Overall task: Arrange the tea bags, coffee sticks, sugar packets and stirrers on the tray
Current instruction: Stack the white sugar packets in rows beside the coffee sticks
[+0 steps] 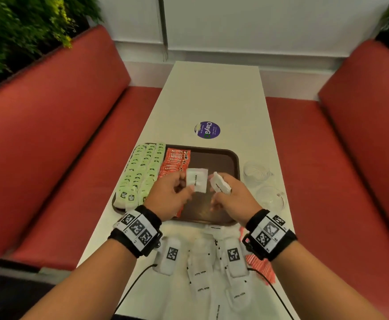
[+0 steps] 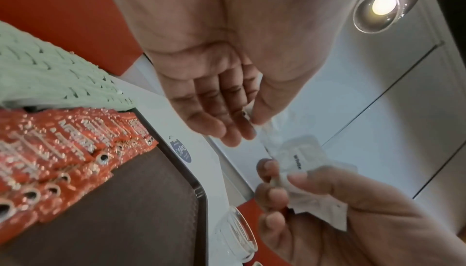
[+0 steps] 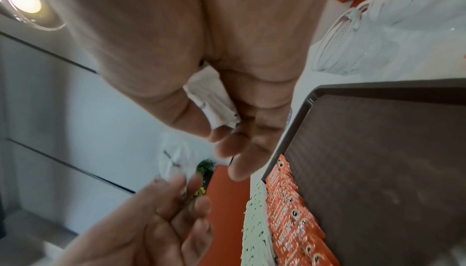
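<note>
Near edge of table (image 1: 212, 93): loose sugar packets (image 1: 200, 277), not yet placed. Above brown tray (image 1: 234, 158): left hand (image 1: 169, 197) pinches single white packet (image 1: 197, 180), long axis pointing away; right hand (image 1: 231, 199) grips packet bundle (image 1: 221, 184). Bare tray floor directly below, right of coffee sticks (image 1: 175, 163) and tea bags (image 1: 140, 172); left hand nearer.
</note>
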`<state>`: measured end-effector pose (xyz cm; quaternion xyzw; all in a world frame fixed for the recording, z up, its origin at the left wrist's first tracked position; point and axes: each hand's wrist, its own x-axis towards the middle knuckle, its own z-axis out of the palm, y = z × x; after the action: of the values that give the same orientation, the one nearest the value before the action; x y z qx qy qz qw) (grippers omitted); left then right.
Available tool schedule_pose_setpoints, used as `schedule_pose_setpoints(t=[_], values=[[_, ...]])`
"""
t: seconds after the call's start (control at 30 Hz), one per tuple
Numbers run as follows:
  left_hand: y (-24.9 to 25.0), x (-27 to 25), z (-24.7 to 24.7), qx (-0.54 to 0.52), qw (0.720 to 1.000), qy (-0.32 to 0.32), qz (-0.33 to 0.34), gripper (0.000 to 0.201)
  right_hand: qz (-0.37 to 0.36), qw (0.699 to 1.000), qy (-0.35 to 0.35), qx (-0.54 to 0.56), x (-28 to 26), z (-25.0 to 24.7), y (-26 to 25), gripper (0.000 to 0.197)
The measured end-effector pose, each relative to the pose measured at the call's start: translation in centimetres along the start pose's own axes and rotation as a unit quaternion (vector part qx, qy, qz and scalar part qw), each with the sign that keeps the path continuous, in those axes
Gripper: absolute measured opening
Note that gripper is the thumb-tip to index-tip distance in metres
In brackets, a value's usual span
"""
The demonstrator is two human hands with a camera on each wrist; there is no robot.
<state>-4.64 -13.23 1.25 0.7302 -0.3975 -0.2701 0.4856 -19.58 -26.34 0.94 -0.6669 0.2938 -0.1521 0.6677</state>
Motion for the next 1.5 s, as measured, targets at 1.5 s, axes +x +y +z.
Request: schedule_pose_setpoints(t=[1.5], values=[[-9.9, 26.9, 5.3, 0.472, 0.872, -0.06, -0.119, 0.015, 0.055, 0.996, 0.067, -0.028, 9.0, -4.2, 3.1, 0.01]])
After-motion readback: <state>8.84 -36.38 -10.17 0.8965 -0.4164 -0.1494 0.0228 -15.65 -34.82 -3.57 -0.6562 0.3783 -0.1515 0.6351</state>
